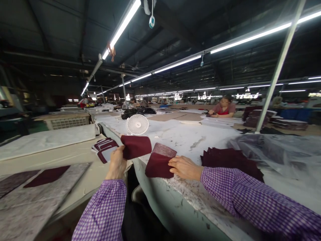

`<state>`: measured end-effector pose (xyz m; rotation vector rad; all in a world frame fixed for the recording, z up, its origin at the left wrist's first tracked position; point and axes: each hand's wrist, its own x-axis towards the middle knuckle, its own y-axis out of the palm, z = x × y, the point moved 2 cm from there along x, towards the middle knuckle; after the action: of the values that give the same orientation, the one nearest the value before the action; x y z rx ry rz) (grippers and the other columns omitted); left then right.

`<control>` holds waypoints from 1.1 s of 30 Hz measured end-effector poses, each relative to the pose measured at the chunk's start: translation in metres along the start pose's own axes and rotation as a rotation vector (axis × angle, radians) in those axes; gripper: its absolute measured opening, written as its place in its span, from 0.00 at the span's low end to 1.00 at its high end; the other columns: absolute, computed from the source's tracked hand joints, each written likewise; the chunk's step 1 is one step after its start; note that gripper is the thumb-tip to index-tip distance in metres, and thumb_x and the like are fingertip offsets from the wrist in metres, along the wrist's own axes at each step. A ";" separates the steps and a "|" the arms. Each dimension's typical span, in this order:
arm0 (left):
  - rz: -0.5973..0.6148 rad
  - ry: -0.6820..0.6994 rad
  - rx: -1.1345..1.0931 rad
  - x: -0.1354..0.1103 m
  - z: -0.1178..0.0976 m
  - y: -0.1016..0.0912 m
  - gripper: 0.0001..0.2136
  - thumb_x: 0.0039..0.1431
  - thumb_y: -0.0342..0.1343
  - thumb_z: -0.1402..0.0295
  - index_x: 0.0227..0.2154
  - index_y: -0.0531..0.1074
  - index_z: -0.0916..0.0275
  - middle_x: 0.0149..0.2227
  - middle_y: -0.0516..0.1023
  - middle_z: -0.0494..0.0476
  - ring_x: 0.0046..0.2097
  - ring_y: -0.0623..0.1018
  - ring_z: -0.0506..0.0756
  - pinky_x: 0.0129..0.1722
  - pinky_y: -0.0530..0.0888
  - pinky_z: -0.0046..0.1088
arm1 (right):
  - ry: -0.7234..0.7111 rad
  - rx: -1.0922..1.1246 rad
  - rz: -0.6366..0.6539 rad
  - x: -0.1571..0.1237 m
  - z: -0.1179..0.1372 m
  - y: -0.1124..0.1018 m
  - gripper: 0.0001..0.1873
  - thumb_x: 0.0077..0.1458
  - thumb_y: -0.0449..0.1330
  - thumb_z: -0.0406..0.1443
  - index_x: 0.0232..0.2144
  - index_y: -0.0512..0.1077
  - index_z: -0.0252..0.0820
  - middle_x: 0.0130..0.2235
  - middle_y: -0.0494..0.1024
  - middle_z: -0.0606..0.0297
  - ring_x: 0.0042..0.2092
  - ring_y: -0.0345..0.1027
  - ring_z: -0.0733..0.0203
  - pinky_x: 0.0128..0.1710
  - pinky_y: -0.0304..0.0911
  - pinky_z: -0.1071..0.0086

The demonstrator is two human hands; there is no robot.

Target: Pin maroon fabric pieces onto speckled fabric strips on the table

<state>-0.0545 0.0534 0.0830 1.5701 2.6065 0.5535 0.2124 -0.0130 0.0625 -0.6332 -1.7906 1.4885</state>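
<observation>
My left hand [117, 163] is closed on a dark maroon fabric piece [136, 146], held up in the air over the gap between two tables. My right hand [185, 167] lies flat, fingers stretched out, on the edge of a second maroon piece [158, 160] with a pale speckled back, which hangs over the white table's edge [160, 187]. Both arms wear purple checked sleeves. A pile of the same maroon pieces [229, 160] sits just right of my right hand.
A small white fan [137, 124] stands behind the held piece. Maroon-edged cut pieces [105, 149] lie on the left table, with grey speckled sheets [37, 197] nearer. Clear plastic [276, 147] covers the right. A person in red [223, 108] sits far back. A steel post [278, 67] rises right.
</observation>
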 end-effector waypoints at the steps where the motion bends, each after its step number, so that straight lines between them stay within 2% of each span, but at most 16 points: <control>1: -0.026 0.014 0.032 0.004 -0.004 -0.006 0.04 0.50 0.48 0.76 0.23 0.63 0.62 0.22 0.69 0.49 0.26 0.72 0.49 0.28 0.72 0.25 | -0.003 -0.003 0.002 0.000 0.000 0.000 0.15 0.59 0.51 0.37 0.43 0.73 0.38 0.46 0.74 0.58 0.47 0.66 0.57 0.49 0.58 0.63; 6: -0.001 0.106 0.298 -0.006 -0.017 -0.018 0.01 0.48 0.52 0.72 0.23 0.66 0.62 0.18 0.64 0.47 0.25 0.70 0.52 0.25 0.66 0.25 | 0.045 0.039 0.038 0.001 0.001 -0.001 0.16 0.57 0.53 0.37 0.45 0.73 0.36 0.49 0.72 0.55 0.49 0.65 0.53 0.50 0.58 0.60; 9: 0.098 0.306 0.887 -0.030 -0.031 -0.004 0.02 0.48 0.52 0.70 0.23 0.67 0.62 0.21 0.70 0.54 0.32 0.74 0.58 0.29 0.65 0.29 | 0.069 0.196 -0.071 0.000 0.008 -0.016 0.15 0.55 0.56 0.38 0.42 0.75 0.36 0.49 0.72 0.53 0.50 0.63 0.51 0.52 0.56 0.58; 11: 0.121 0.415 1.210 -0.047 -0.041 0.010 0.05 0.53 0.48 0.68 0.27 0.67 0.62 0.28 0.75 0.59 0.36 0.75 0.62 0.30 0.66 0.32 | 0.038 0.482 -0.071 -0.003 0.020 -0.029 0.16 0.58 0.53 0.41 0.36 0.76 0.36 0.43 0.75 0.54 0.45 0.67 0.55 0.48 0.59 0.61; 12: 0.119 0.453 1.289 -0.055 -0.046 0.016 0.06 0.54 0.46 0.69 0.29 0.67 0.62 0.30 0.76 0.61 0.37 0.76 0.62 0.31 0.66 0.32 | -0.002 0.676 0.011 -0.004 0.028 -0.033 0.20 0.60 0.50 0.44 0.34 0.76 0.35 0.39 0.77 0.55 0.41 0.69 0.57 0.46 0.61 0.63; 14: 0.128 0.531 1.361 -0.070 -0.053 0.027 0.07 0.55 0.45 0.69 0.32 0.67 0.62 0.33 0.76 0.61 0.37 0.76 0.61 0.30 0.66 0.31 | -0.108 1.089 0.292 -0.007 0.046 -0.038 0.29 0.62 0.43 0.50 0.34 0.75 0.33 0.37 0.77 0.53 0.38 0.71 0.58 0.42 0.63 0.64; 16: 0.165 0.627 1.370 -0.085 -0.058 0.034 0.06 0.56 0.44 0.70 0.32 0.66 0.63 0.32 0.76 0.60 0.34 0.76 0.59 0.29 0.65 0.29 | -0.168 1.451 0.544 -0.010 0.059 -0.038 0.39 0.59 0.37 0.57 0.41 0.73 0.31 0.42 0.76 0.48 0.41 0.72 0.55 0.42 0.63 0.61; 17: 0.199 0.683 1.354 -0.092 -0.059 0.035 0.06 0.56 0.44 0.71 0.32 0.65 0.62 0.31 0.75 0.59 0.33 0.75 0.57 0.29 0.65 0.29 | -0.153 1.607 0.602 -0.010 0.062 -0.036 0.43 0.57 0.33 0.59 0.45 0.71 0.32 0.45 0.74 0.46 0.43 0.71 0.53 0.43 0.63 0.59; 19: 0.292 0.817 1.280 -0.108 -0.058 0.034 0.05 0.56 0.43 0.72 0.31 0.64 0.62 0.28 0.72 0.56 0.31 0.73 0.55 0.28 0.64 0.28 | -0.047 1.859 0.578 -0.007 0.059 -0.032 0.48 0.53 0.28 0.63 0.50 0.67 0.33 0.50 0.70 0.43 0.46 0.70 0.49 0.43 0.63 0.55; 21: 0.442 0.965 1.171 -0.126 -0.054 0.029 0.06 0.56 0.42 0.74 0.29 0.63 0.62 0.28 0.70 0.55 0.31 0.71 0.55 0.30 0.66 0.29 | 0.071 1.987 0.486 -0.003 0.049 -0.027 0.49 0.52 0.29 0.64 0.49 0.66 0.33 0.50 0.70 0.43 0.46 0.69 0.48 0.43 0.62 0.52; 23: 0.636 1.091 1.073 -0.145 -0.046 0.024 0.07 0.57 0.41 0.74 0.30 0.63 0.62 0.30 0.69 0.56 0.33 0.70 0.55 0.33 0.67 0.31 | 0.161 2.010 0.413 -0.001 0.037 -0.020 0.42 0.55 0.35 0.62 0.46 0.67 0.33 0.45 0.73 0.47 0.45 0.69 0.49 0.43 0.63 0.52; 25: 0.813 1.158 1.013 -0.163 -0.037 0.021 0.07 0.57 0.41 0.75 0.32 0.64 0.63 0.33 0.70 0.57 0.35 0.70 0.55 0.38 0.69 0.34 | 0.273 1.972 0.293 0.000 0.026 -0.012 0.28 0.56 0.50 0.55 0.42 0.69 0.36 0.39 0.76 0.55 0.42 0.70 0.54 0.43 0.64 0.56; 27: 0.944 1.165 0.968 -0.176 -0.028 0.018 0.07 0.57 0.42 0.76 0.34 0.65 0.63 0.35 0.70 0.57 0.38 0.70 0.56 0.42 0.68 0.36 | 0.374 1.877 0.147 0.000 0.018 -0.004 0.17 0.51 0.62 0.43 0.39 0.70 0.37 0.35 0.76 0.62 0.39 0.70 0.59 0.42 0.64 0.62; 29: 1.045 1.118 0.907 -0.182 -0.022 0.016 0.07 0.57 0.44 0.76 0.33 0.65 0.62 0.34 0.71 0.56 0.38 0.71 0.55 0.43 0.69 0.35 | 0.388 1.741 0.052 0.000 0.014 -0.001 0.14 0.45 0.67 0.36 0.35 0.71 0.36 0.33 0.76 0.64 0.38 0.70 0.61 0.41 0.64 0.66; 31: 1.065 1.029 0.805 -0.178 -0.019 0.015 0.05 0.59 0.46 0.72 0.30 0.66 0.61 0.34 0.72 0.55 0.38 0.71 0.54 0.42 0.69 0.33 | 0.313 1.612 0.012 -0.001 0.013 -0.006 0.14 0.44 0.67 0.35 0.34 0.72 0.35 0.34 0.76 0.64 0.38 0.69 0.62 0.41 0.63 0.67; 33: 0.902 0.908 0.692 -0.163 -0.019 0.014 0.07 0.60 0.47 0.66 0.31 0.67 0.61 0.37 0.73 0.57 0.41 0.72 0.55 0.44 0.69 0.33 | 0.216 1.535 0.007 -0.002 0.014 -0.018 0.15 0.44 0.67 0.35 0.36 0.72 0.35 0.35 0.76 0.63 0.38 0.69 0.62 0.41 0.63 0.67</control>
<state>0.0320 -0.0862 0.0831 3.4752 2.5649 0.4622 0.2044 -0.0270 0.0783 0.0327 -0.1464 2.1121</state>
